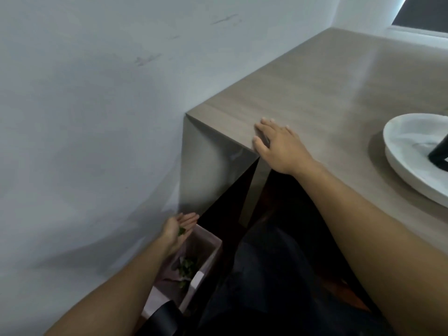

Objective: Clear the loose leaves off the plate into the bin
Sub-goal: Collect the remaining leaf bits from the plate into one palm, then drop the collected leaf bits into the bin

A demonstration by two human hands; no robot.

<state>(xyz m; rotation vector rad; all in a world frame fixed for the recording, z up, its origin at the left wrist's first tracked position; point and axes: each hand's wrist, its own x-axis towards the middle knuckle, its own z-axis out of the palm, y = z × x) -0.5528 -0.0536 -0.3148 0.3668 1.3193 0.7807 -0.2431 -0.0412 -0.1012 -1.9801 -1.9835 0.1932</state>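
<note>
Grey-brown table (315, 93): right hand (278, 144) flat, fingers spread at its corner; left hand (179, 230) cupped palm-up, leaves (181, 231) behind its fingers, over the bin (206, 248).

Both forearms are bare, without sleeves; the left hand (178, 230) and right hand (281, 144) wear no rings, and dark trousers (266, 275) cover the lap.

The plate (412, 151) runs off the right edge, so only part of it shows, and a dark object (440, 154) resting in it is cut off too; I can't tell what it is. The left forearm covers the near side of the bin (208, 251). The green bits (188, 266) inside are too blurred to make out singly.
</note>
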